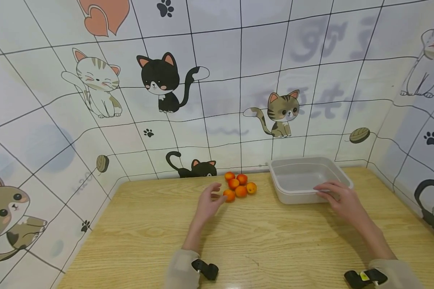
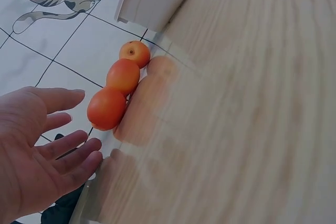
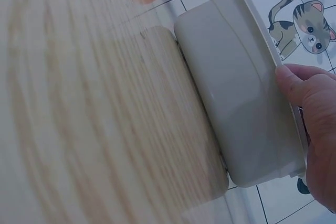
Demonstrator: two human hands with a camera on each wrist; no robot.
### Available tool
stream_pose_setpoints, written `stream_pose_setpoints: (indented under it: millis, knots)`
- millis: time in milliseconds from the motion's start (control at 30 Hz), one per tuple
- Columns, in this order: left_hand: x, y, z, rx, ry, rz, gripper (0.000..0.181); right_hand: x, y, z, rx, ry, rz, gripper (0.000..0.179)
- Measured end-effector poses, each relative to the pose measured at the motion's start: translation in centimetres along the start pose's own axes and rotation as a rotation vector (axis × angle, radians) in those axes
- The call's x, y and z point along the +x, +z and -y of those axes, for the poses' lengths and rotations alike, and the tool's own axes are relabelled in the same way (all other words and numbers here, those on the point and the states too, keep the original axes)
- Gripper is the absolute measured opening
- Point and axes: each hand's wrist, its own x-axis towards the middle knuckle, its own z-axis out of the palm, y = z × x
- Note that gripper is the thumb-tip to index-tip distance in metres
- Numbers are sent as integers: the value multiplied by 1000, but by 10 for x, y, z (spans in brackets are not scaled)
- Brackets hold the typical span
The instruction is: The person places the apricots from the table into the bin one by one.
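Note:
Several small oranges [image 1: 240, 191] lie in a cluster on the table near the back wall. My left hand [image 1: 209, 202] is at the left side of the cluster, thumb and fingers apart, its thumb tip close to the nearest orange [image 1: 229, 196]. In the left wrist view, the hand [image 2: 42, 150] holds nothing, and a row of oranges [image 2: 123, 77] shows just beyond the fingertips. My right hand [image 1: 341, 198] pinches the front rim of a light grey plastic basin [image 1: 293, 197]. The thumb [image 3: 289, 80] presses the outer side while the fingers reach over the rim.
The basin stands upright on the wooden table [image 1: 159, 228], right of the oranges and near the wall. A cat-patterned sheet [image 1: 224, 92] covers the wall behind and both sides. Each wrist carries a black strapped device [image 1: 206, 269].

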Motion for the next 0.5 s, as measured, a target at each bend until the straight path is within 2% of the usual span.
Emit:
stream_pose_setpoints:
  millis: [100,500]
  knots:
    - [1,4,1,-3,6,0,46,0,0,0,4,-4,-3,35]
    - [6,19,2,11,-32,-31,43,0,-1,2,3,19,10,32]
